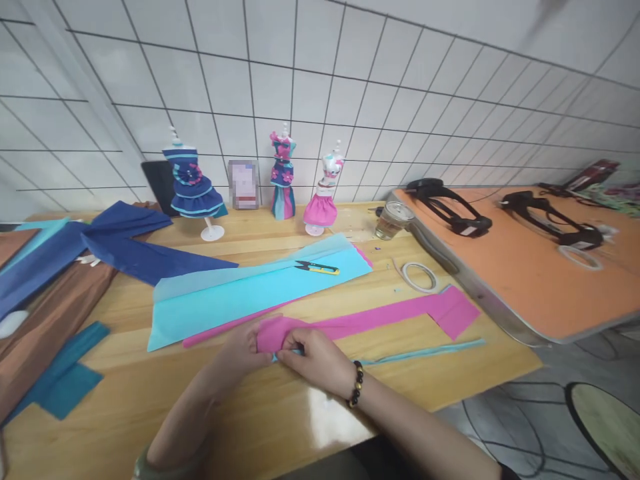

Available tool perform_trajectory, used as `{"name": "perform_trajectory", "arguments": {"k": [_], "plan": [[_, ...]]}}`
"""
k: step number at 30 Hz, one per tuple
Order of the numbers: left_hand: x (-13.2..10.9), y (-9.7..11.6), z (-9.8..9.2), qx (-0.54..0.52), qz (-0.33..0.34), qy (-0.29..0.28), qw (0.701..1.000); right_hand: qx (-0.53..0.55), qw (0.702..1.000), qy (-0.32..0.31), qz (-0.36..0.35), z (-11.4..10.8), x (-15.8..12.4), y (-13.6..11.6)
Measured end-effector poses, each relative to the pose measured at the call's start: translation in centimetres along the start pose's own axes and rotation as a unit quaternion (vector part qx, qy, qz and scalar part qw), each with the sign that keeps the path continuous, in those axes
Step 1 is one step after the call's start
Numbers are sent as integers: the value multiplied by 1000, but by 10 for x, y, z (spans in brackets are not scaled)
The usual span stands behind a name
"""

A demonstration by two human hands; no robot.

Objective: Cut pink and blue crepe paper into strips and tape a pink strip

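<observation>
Both of my hands meet at the near side of the wooden table (240, 407). My left hand (245, 350) pinches the left end of a pink fabric strip (375, 317), which runs off to the right and ends in a folded piece. My right hand (317, 357) is closed on the same end, thumb and forefinger together. A thin light-blue strip (425, 351) passes beneath the right hand, and a bit of it shows at the fingertips. Just beyond lies a wide turquoise fabric piece (225, 297) over more pink, with yellow-and-black thread snips (317, 268) on top.
Three small dressed mannequins (187, 180) (283, 177) (323, 200) stand along the tiled wall. A lidded glass (393, 220) and a tape roll (419, 277) sit at right. Blue fabric (135, 247) and brown fabric (65, 313) lie left. Black headsets (453, 210) rest on an orange table (510, 273).
</observation>
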State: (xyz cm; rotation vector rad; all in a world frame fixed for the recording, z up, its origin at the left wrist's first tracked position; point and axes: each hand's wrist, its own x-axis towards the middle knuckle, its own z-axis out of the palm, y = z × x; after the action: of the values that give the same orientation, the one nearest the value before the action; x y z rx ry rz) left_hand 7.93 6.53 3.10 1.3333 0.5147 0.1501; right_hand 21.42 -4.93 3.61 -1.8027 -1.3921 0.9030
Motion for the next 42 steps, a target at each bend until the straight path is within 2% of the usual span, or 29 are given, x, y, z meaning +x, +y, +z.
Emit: {"name": "perform_trajectory", "arguments": {"k": [6, 11, 15, 20, 30, 37, 42], "plan": [[-3, 5, -1, -52, -38, -14, 998, -19, 1000, 16, 5, -16, -10, 3], [-8, 14, -1, 23, -44, 4, 999, -36, 998, 41, 18, -41, -25, 11], [-8, 12, -5, 42, -13, 1, 999, -99, 993, 69, 8, -56, -35, 17], [-8, 16, -8, 88, -6, 20, 996, -188, 977, 98, 10, -66, -45, 27], [-13, 4, -24, 159, -12, 25, 987, -282, 947, 154, 31, -98, -54, 62], [-11, 3, -29, 153, -5, 27, 988, -292, 937, 170, 88, -129, -55, 85], [-11, 5, -28, 128, -37, 39, 990, -290, 934, 179, 109, -143, -54, 103]]}}
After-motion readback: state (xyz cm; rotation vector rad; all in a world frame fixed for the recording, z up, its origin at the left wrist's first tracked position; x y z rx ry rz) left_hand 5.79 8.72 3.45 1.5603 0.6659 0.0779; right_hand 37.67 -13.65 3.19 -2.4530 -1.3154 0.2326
